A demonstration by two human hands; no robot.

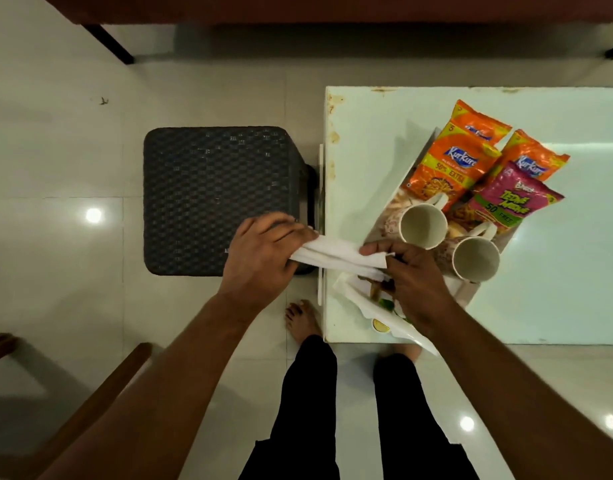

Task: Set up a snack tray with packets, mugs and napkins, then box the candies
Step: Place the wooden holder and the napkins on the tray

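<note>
Nearest: legs in black trousers (308, 410), bare feet on a pale tiled floor (55, 271), standing at the near left corner of a white table (575, 271). A wooden chair arm (100, 403) sits low left. Both forearms reach forward, the hands apart and joined only by a folded white napkin (336, 254). The left hand (263, 251) pinches its left end with curled fingers, and the right hand (412, 282) pinches its right end, thumb on top. The napkin hangs in the air over the table's left edge. Under the right hand lies a loose heap of white paper (353, 292) with green and yellow bits; contents unclear. Just beyond, a white tray (417, 159) sits skewed on the table. On its near part two mugs (423, 225) lie tipped, mouths toward the camera, side by side. Behind them are three orange snack packets (450, 168) and one pink packet (509, 202), overlapping. Left of the table stands a dark woven stool (218, 199). Farthest: dark furniture (298, 8) on thin black legs.
</note>
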